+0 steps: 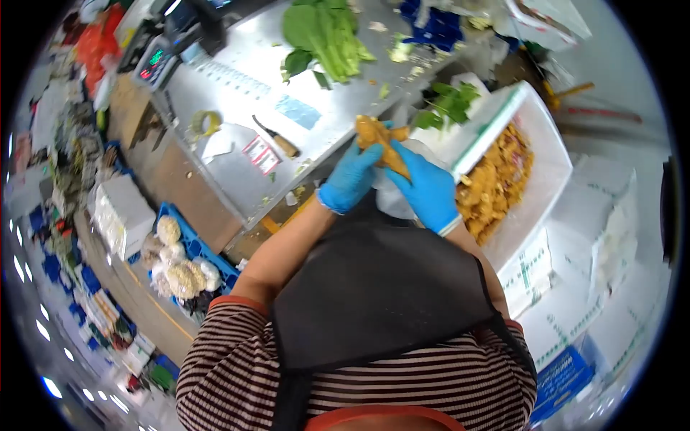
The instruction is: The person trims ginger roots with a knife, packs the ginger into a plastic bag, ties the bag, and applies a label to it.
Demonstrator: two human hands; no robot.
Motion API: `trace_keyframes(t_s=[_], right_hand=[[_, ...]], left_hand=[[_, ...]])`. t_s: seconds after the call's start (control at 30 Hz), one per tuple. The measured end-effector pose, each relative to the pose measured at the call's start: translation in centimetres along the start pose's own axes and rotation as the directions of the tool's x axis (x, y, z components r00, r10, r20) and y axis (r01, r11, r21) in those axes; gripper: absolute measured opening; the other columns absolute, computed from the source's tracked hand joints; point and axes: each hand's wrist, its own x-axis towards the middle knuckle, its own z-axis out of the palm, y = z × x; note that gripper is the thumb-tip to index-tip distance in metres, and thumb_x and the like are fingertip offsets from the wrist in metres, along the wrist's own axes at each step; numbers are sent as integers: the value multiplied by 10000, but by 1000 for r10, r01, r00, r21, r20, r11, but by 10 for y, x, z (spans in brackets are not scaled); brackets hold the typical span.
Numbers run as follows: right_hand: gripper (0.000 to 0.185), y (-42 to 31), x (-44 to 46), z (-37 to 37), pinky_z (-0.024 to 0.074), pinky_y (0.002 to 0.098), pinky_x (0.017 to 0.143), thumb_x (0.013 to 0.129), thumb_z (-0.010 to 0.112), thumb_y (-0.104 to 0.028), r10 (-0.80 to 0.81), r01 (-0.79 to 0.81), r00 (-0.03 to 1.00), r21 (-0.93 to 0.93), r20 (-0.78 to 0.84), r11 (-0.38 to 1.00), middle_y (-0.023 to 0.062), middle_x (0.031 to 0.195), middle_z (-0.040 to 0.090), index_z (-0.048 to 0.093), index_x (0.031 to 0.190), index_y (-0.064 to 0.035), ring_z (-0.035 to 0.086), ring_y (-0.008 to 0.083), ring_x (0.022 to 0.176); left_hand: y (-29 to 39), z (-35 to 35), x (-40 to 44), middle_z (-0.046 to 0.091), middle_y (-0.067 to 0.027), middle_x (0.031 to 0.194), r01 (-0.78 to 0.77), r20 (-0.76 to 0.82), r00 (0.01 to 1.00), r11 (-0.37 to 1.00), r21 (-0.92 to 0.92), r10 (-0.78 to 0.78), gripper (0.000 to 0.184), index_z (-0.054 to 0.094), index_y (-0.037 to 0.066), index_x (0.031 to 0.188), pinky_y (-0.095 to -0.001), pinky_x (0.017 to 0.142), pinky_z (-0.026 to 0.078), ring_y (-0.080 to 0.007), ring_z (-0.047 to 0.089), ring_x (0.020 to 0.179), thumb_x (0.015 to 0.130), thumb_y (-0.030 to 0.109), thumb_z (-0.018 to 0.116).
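A knobby tan-yellow ginger root (379, 140) is held between my two blue-gloved hands, above the near edge of the metal table. My left hand (350, 177) closes on its left side, and my right hand (428, 188) grips its lower right end. To the right stands a white foam box (544, 208) with many ginger pieces (496, 187) in it. A clear plastic bag (394, 197) hangs just below my hands, partly hidden by them. On the table, left of my hands, lies a knife with a wooden handle (286, 146).
Leafy greens (327, 36) lie on the metal table (237, 172), with a roll of tape (206, 123), a red-and-white label (261, 154) and a digital scale (153, 63). Green leaves (453, 100) rest by the foam box. A blue crate (215, 266) with pale bagged goods stands lower left.
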Motion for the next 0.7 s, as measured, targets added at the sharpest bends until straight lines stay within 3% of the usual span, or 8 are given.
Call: trace_keyframes(t_s=[0.13,0.27,0.4,0.43,0.53,0.6,0.67,0.7], right_hand=[[571,-31,6,2,510,367,570,871,645,-389,-10,74,985,-375,171,924,88,824,634,509,1354,-117,637,254,660],[620,-51,21,32,471,353,486,878,625,-371,-259,329,940,-394,220,858,71,775,578,442,1394,-79,600,220,603],[706,-80,37,73,483,366,556,858,646,-379,-524,578,807,-181,272,796,95,786,572,389,1417,-34,602,249,640],[639,-97,43,68,498,347,625,843,649,-394,-547,581,761,10,350,814,70,755,563,500,1339,-19,606,219,683],[500,-116,68,60,508,313,683,864,664,-326,-543,183,665,594,512,784,104,854,621,597,1266,-36,621,199,744],[338,-130,89,58,487,249,731,916,638,-201,-189,-379,833,784,521,492,53,947,649,641,1219,-51,594,99,800],[330,-148,120,60,486,243,725,923,643,-211,-140,-240,908,764,394,599,15,925,636,642,1200,-33,571,89,788],[344,-152,130,74,488,248,723,914,655,-228,-222,-244,850,729,479,639,21,917,634,643,1199,-36,568,93,781]], left_hand=[[3,10,-21,499,-82,1311,-18,-87,996,987,-161,4,655,344,50,1411,-385,1047,412,-222,510,1201,889,286,662],[27,-13,-50,553,-92,1242,-20,-127,991,910,-415,-36,543,425,68,1352,-423,1024,438,-242,542,1166,889,238,651],[53,-50,-105,577,-119,1212,-122,-276,961,914,-387,12,477,464,72,1326,-459,982,469,-268,568,1128,890,196,612],[57,-62,-117,574,-120,1219,-192,-340,938,917,-350,66,484,466,71,1325,-465,961,480,-269,567,1126,876,185,606],[72,-93,-160,564,-119,1239,-339,-497,849,907,-252,179,508,473,67,1321,-474,899,507,-274,565,1120,834,157,587],[87,-98,-185,559,-113,1247,-377,-550,811,897,-230,200,523,479,64,1313,-469,861,520,-275,564,1117,805,143,573],[94,-107,-202,560,-105,1239,-381,-558,803,899,-215,207,538,499,58,1294,-445,836,525,-275,563,1114,766,140,563],[95,-113,-209,559,-107,1241,-373,-550,811,900,-226,198,543,503,56,1292,-445,835,525,-276,562,1115,759,140,560]])
